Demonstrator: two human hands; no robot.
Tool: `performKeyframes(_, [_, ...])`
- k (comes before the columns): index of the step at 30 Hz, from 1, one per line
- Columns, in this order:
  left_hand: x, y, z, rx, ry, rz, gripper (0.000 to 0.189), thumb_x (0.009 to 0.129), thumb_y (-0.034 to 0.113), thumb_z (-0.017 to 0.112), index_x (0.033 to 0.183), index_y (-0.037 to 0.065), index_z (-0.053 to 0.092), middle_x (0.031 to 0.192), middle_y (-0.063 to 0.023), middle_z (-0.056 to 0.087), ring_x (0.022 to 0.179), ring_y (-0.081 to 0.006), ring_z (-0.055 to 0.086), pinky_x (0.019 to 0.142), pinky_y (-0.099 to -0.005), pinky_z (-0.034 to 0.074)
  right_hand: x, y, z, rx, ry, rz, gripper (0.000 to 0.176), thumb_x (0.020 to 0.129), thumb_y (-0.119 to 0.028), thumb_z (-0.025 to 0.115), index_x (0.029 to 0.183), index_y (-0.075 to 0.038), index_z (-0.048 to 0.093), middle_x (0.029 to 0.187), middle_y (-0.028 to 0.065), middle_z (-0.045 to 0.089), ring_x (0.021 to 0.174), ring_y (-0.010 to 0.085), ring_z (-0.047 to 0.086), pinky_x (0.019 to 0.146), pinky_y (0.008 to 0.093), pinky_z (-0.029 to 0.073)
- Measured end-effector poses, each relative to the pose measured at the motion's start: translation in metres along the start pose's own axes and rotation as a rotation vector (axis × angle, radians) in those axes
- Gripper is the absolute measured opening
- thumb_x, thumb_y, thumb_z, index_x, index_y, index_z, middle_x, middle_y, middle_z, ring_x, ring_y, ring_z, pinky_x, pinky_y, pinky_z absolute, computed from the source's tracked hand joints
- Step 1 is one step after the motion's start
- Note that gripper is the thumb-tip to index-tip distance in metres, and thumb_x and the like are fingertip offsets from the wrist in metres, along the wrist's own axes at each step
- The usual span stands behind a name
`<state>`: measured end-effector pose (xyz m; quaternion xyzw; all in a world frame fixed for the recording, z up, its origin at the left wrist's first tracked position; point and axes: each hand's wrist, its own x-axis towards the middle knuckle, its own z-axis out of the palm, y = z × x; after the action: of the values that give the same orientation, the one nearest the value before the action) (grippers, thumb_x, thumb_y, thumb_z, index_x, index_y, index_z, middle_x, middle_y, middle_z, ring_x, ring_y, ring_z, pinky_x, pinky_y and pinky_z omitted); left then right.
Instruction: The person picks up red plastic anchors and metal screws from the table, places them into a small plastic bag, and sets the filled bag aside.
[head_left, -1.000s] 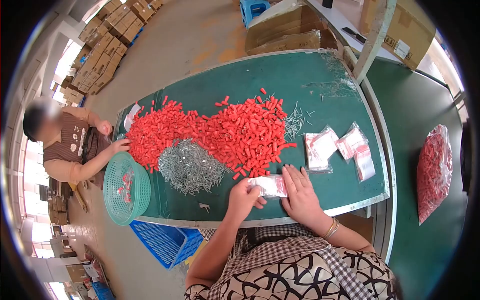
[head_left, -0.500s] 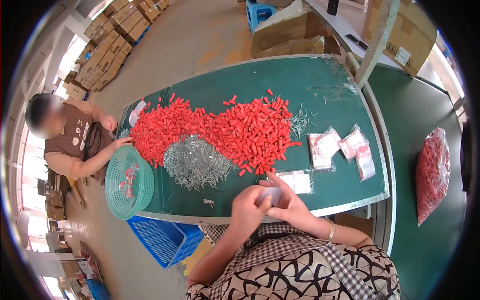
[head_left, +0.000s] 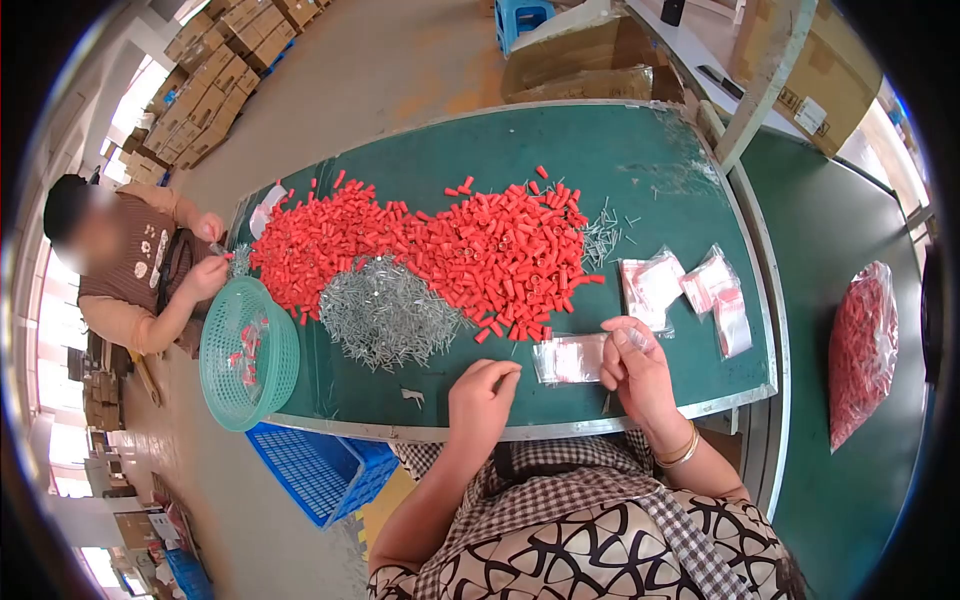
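Green counter [head_left: 600, 140], centre frame: right hand [head_left: 638, 372] pinches small bag [head_left: 640, 338]; left hand [head_left: 483, 392] curled, empty, lower middle. Best pinch bag's mouth wide, near caps [head_left: 500, 255].

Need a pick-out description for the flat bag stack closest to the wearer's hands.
On the green table, find the near edge below the heap of red caps. The flat bag stack lies there between the left hand and the right hand, which pinches a single clear bag. Unlike the bag piles farther right, it sits alone, right beside that hand.
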<state>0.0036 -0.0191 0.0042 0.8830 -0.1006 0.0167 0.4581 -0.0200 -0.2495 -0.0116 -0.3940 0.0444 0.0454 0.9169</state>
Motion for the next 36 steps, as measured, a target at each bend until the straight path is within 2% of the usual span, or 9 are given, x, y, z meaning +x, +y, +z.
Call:
performKeyframes(3, [0.005, -0.001, 0.016, 0.098, -0.011, 0.046, 0.013, 0.081, 0.006, 0.07, 0.092, 0.001, 0.068, 0.078, -0.0102, 0.064, 0.066, -0.0223, 0.062, 0.061, -0.032, 0.048, 0.004, -0.005, 0.015, -1.043, 0.215, -0.256, 0.017, 0.095, -0.01, 0.056, 0.108, -0.003, 0.063, 0.095, 0.0101, 0.067, 0.083, 0.0209, 0.064, 0.074, 0.0341, 0.052])
performKeyframes(8, [0.015, 0.009, 0.032, 0.123, -0.161, -0.12, 0.023, 0.077, 0.015, 0.074, 0.095, 0.002, 0.066, 0.077, -0.0111, 0.065, 0.066, -0.0251, 0.063, 0.062, -0.0349, 0.049, 0.005, 0.004, 0.019, -1.353, 0.067, -0.242, 0.044, 0.069, -0.023, 0.084, 0.104, -0.005, 0.066, 0.093, 0.0152, 0.069, 0.083, 0.0353, 0.067, 0.072, 0.0381, 0.054])
performKeyframes(10, [0.016, 0.01, 0.04, 0.051, -0.189, -0.16, 0.024, 0.077, 0.014, 0.075, 0.094, 0.001, 0.066, 0.073, -0.0102, 0.063, 0.063, -0.0209, 0.062, 0.061, -0.0345, 0.049, 0.006, 0.009, 0.018, -1.357, 0.029, -0.32, 0.044, 0.069, -0.024, 0.084, 0.104, -0.006, 0.066, 0.093, 0.0149, 0.069, 0.082, 0.0345, 0.067, 0.071, 0.0384, 0.054])
performKeyframes(12, [0.017, 0.006, 0.046, 0.012, -0.189, -0.209, 0.023, 0.077, 0.015, 0.074, 0.091, 0.001, 0.063, 0.073, -0.0118, 0.063, 0.065, -0.0251, 0.062, 0.062, -0.0362, 0.049, 0.007, 0.014, 0.014, -1.396, 0.007, -0.428, 0.045, 0.07, -0.026, 0.083, 0.107, -0.008, 0.065, 0.091, 0.0152, 0.069, 0.079, 0.0336, 0.067, 0.068, 0.0398, 0.054])
performKeyframes(20, [0.017, 0.006, 0.025, -0.166, -0.176, -0.442, 0.02, 0.093, 0.017, 0.062, 0.096, -0.002, 0.059, 0.077, -0.0101, 0.067, 0.061, -0.016, 0.067, 0.055, -0.0285, 0.051, 0.003, 0.013, 0.016, -1.552, 0.032, -0.382, 0.052, 0.07, -0.03, 0.082, 0.113, -0.009, 0.063, 0.086, 0.013, 0.068, 0.074, 0.0319, 0.066, 0.066, 0.0401, 0.052])
performKeyframes(26, [0.01, -0.011, 0.021, -0.407, -0.085, -0.504, 0.019, 0.087, 0.011, 0.069, 0.099, 0.0, 0.061, 0.077, -0.0053, 0.066, 0.064, -0.0109, 0.061, 0.056, -0.0265, 0.049, 0.002, 0.017, 0.015, -1.603, 0.031, -0.367, 0.056, 0.068, -0.031, 0.083, 0.115, -0.01, 0.063, 0.087, 0.0128, 0.068, 0.075, 0.031, 0.066, 0.067, 0.0397, 0.053])
performKeyframes(30, [0.011, -0.008, 0.027, -0.329, -0.213, -0.409, 0.019, 0.091, 0.011, 0.065, 0.104, 0.0, 0.059, 0.081, -0.0059, 0.067, 0.067, -0.0107, 0.064, 0.055, -0.0242, 0.051, 0.001, 0.011, 0.02, -1.56, -0.042, -0.436, 0.06, 0.066, -0.032, 0.083, 0.118, -0.01, 0.062, 0.088, 0.0121, 0.068, 0.075, 0.0308, 0.066, 0.067, 0.0399, 0.053])
performKeyframes(32, [0.01, -0.013, 0.039, -0.305, -0.266, -0.313, 0.02, 0.091, 0.013, 0.064, 0.105, -0.001, 0.059, 0.078, -0.0077, 0.067, 0.068, -0.0125, 0.066, 0.056, -0.026, 0.052, 0.001, 0.01, 0.026, -1.566, -0.08, -0.527, 0.056, 0.067, -0.029, 0.082, 0.116, -0.01, 0.063, 0.083, 0.0098, 0.065, 0.07, 0.029, 0.065, 0.062, 0.0387, 0.052])
performKeyframes(36, [0.018, -0.002, 0.038, -0.496, -0.282, -0.47, 0.018, 0.092, 0.011, 0.061, 0.106, -0.002, 0.059, 0.08, -0.0073, 0.066, 0.065, -0.0122, 0.065, 0.051, -0.0255, 0.052, 0.001, 0.016, 0.017, -1.623, -0.155, -0.559, 0.044, 0.07, -0.023, 0.079, 0.11, -0.011, 0.067, 0.072, 0.0053, 0.057, 0.062, 0.0246, 0.06, 0.056, 0.0365, 0.049])
